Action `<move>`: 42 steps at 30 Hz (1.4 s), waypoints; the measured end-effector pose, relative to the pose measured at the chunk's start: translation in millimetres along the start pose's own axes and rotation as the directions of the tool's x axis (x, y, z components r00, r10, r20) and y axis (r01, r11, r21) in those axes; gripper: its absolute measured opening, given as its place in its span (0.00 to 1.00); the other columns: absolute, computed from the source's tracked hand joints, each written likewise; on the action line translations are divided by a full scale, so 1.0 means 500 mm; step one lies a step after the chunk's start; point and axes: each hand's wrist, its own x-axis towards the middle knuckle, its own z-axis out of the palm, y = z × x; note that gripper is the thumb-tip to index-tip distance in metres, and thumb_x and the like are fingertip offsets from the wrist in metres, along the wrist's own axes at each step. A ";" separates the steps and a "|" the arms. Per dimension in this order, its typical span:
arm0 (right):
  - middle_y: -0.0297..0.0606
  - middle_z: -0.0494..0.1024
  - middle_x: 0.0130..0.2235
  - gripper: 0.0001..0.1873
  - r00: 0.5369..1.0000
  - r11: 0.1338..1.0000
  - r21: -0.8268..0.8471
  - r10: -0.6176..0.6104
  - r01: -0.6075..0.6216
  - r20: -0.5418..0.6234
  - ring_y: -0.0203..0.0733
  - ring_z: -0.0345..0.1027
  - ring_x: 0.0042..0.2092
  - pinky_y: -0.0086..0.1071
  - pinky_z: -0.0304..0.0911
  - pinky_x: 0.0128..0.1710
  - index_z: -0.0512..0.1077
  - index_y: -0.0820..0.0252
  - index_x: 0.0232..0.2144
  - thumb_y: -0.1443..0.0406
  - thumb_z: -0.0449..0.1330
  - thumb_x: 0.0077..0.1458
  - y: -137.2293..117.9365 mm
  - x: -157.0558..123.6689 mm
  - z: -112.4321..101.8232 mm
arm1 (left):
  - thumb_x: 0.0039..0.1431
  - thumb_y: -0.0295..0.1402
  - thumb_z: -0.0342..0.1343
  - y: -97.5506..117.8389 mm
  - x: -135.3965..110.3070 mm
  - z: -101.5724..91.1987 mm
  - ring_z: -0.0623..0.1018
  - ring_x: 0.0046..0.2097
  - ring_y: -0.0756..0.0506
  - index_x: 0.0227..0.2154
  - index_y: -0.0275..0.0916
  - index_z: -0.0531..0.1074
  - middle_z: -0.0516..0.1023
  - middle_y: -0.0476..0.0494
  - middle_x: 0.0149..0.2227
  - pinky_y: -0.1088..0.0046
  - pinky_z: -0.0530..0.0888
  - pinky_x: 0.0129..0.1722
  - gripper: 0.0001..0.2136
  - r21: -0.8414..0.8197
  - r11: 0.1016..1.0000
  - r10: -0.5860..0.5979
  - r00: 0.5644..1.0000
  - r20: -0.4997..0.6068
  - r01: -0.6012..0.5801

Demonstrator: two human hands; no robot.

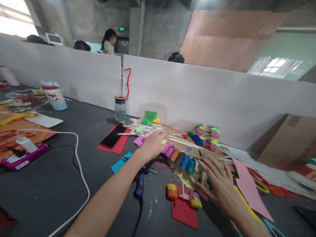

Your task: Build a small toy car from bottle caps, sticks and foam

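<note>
A strip of colourful modelling clay packs (180,157) in clear plastic lies between my hands, with purple, orange, black, blue and teal lumps. My left hand (154,143) is closed at its far left end, fingers bent over a yellow lump. At the near right end, my right hand (218,181) has its fingers spread and its thumb apart, next to the clear plastic. Below it, an orange-and-yellow clay piece (172,191) and a purple-and-yellow one (195,199) are joined by a pink part, over red paper (184,213).
A blue glue gun (140,185) lies below my left wrist. Wooden sticks (185,142) and clay shapes (207,133) cover cardboard behind. A phone (114,136), water bottle (120,110), power strip (26,158), pink paper (251,191) and scissors (261,182) surround the work. A white partition (209,95) stands behind.
</note>
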 end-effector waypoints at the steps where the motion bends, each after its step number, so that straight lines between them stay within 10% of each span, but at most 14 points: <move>1: 0.51 0.69 0.64 0.33 1.000 1.000 -0.011 -0.002 0.002 0.002 0.64 0.58 0.67 0.67 0.44 0.65 0.59 0.54 0.66 0.47 0.53 0.65 -0.004 0.005 -0.001 | 0.67 0.38 0.58 -0.015 0.001 -0.007 0.78 0.53 0.39 0.55 0.38 0.71 0.74 0.37 0.57 0.53 0.77 0.52 0.17 0.006 0.999 -0.048 0.998 -0.038 0.048; 9: 0.54 0.71 0.63 0.33 0.996 0.999 -0.028 -0.020 0.022 0.081 0.63 0.67 0.60 0.59 0.59 0.59 0.60 0.56 0.65 0.48 0.54 0.64 -0.032 0.101 0.007 | 0.67 0.38 0.58 -0.111 0.003 -0.047 0.78 0.53 0.39 0.55 0.38 0.71 0.75 0.37 0.56 0.53 0.78 0.51 0.17 -0.184 0.940 -0.338 0.856 -0.391 0.288; 20: 0.47 0.78 0.50 0.27 0.970 0.996 0.086 -0.044 0.024 0.237 0.49 0.75 0.47 0.43 0.71 0.44 0.65 0.60 0.59 0.53 0.59 0.64 -0.045 0.210 0.034 | 0.66 0.31 0.55 -0.073 0.001 -0.150 0.81 0.49 0.43 0.44 0.37 0.77 0.82 0.40 0.47 0.60 0.78 0.51 0.08 -0.622 0.780 -0.472 0.585 -0.659 -0.072; 29: 0.44 0.74 0.55 0.22 0.954 0.975 0.219 -0.090 0.026 0.285 0.48 0.73 0.51 0.48 0.71 0.50 0.69 0.59 0.57 0.56 0.61 0.65 0.052 0.393 0.079 | 0.62 0.31 0.57 -0.033 -0.018 -0.203 0.80 0.48 0.44 0.39 0.40 0.78 0.83 0.42 0.44 0.61 0.74 0.56 0.06 -0.692 0.689 -0.530 0.501 -0.684 -0.216; 42: 0.43 0.75 0.55 0.19 0.875 0.883 0.427 -0.039 -0.196 0.482 0.47 0.73 0.50 0.46 0.73 0.49 0.71 0.59 0.54 0.57 0.61 0.65 -0.026 0.638 0.224 | 0.62 0.30 0.57 -0.005 -0.024 -0.209 0.80 0.47 0.45 0.37 0.41 0.78 0.83 0.47 0.42 0.61 0.73 0.57 0.05 -0.695 0.666 -0.528 0.487 -0.695 -0.270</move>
